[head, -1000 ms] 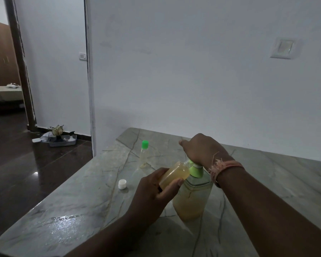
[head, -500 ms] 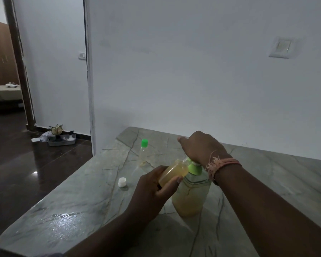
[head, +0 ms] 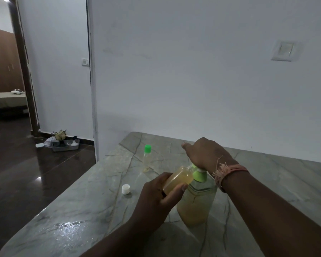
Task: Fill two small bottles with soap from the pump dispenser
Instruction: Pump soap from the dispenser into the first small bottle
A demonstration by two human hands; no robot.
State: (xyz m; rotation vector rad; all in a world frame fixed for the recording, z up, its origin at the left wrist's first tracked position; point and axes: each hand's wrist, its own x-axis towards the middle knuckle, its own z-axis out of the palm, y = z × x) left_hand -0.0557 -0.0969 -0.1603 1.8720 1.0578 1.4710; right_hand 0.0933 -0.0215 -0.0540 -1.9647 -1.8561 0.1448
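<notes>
On the worktop (head: 85, 210) I see a white cap (head: 126, 189), then a green-capped bottle (head: 147, 158). My left hand (head: 156, 197) has its fingers wrapped round a tilted small bottle (head: 178, 179), mouth at the pump dispenser (head: 195, 201), where my right hand (head: 205, 153) presses, fingers curled over the top.

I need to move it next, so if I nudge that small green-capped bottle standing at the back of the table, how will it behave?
The green-capped bottle is slim and upright, so it would probably tip rather than slide. It looks nearly empty, so likely very light. Once on its side it looks round enough to roll across the smooth stone table.
</notes>
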